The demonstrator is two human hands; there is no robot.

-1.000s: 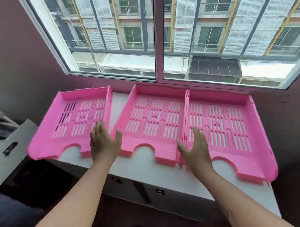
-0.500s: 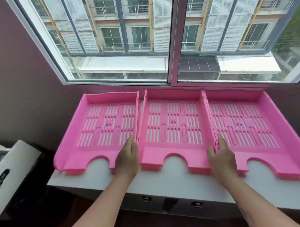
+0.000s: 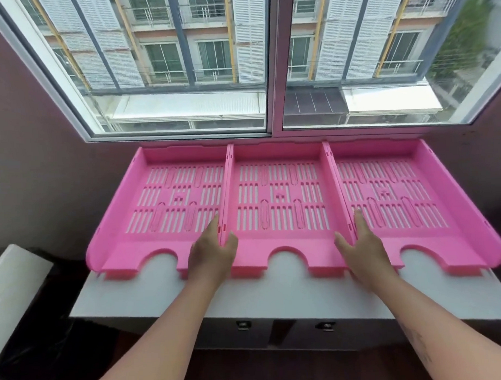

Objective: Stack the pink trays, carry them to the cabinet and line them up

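Three pink slotted trays lie side by side in a row on the white cabinet top (image 3: 162,295), their backs against the wall under the window. The left tray (image 3: 170,192) and the middle tray (image 3: 277,189) touch along their side walls, and so do the middle tray and the right tray (image 3: 385,185). My left hand (image 3: 214,253) straddles the left seam, fingers in the left tray and thumb in the middle one. My right hand (image 3: 362,248) straddles the right seam, thumb in the middle tray and fingers in the right one.
A large window (image 3: 182,64) rises right behind the trays. The right tray's corner overhangs the cabinet's right end. A white box-like object (image 3: 17,283) stands low at the left. Two small drawer locks (image 3: 242,324) show on the cabinet front, dark floor below.
The left tray, set apart and angled a second ago, now sits tight against the middle one. All three trays are squared up in a straight row. Both hands moved onto the seams.
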